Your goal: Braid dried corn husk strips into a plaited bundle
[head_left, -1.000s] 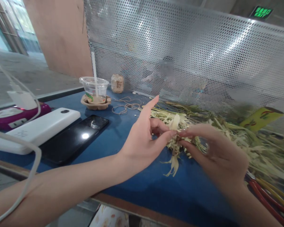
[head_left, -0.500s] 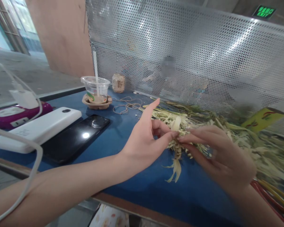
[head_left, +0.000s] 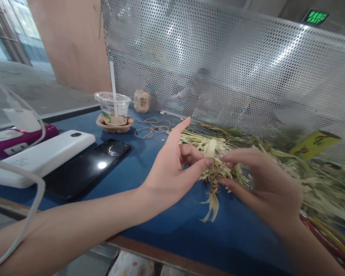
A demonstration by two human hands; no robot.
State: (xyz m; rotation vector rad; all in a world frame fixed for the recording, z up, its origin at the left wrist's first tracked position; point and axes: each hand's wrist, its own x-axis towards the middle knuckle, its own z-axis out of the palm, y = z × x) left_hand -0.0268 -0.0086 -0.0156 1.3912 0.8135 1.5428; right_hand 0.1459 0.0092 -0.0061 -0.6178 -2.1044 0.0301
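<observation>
My left hand (head_left: 172,165) pinches the top of a small braided piece of pale plant strips (head_left: 213,186) between thumb and fingers, its index finger pointing up. A pale loop of strip rises above the pinch, and loose ends hang below over the blue table (head_left: 172,234). Just right of the braid, my right hand (head_left: 260,184) has its thumb and index finger apart, with the fingertips close to the piece. Behind both hands lies a heap of pale green strips (head_left: 319,188).
At left are a white power bank (head_left: 43,157), a black phone (head_left: 89,168), a purple power strip (head_left: 23,140) and a white cable. Farther back stand a plastic cup (head_left: 113,109), string (head_left: 152,128) and a jar (head_left: 142,101). A perforated metal screen (head_left: 218,69) borders the table.
The thumb and index finger of my right hand have spread apart beside the braid. My left hand keeps its pinch. The whole view has shifted slightly.
</observation>
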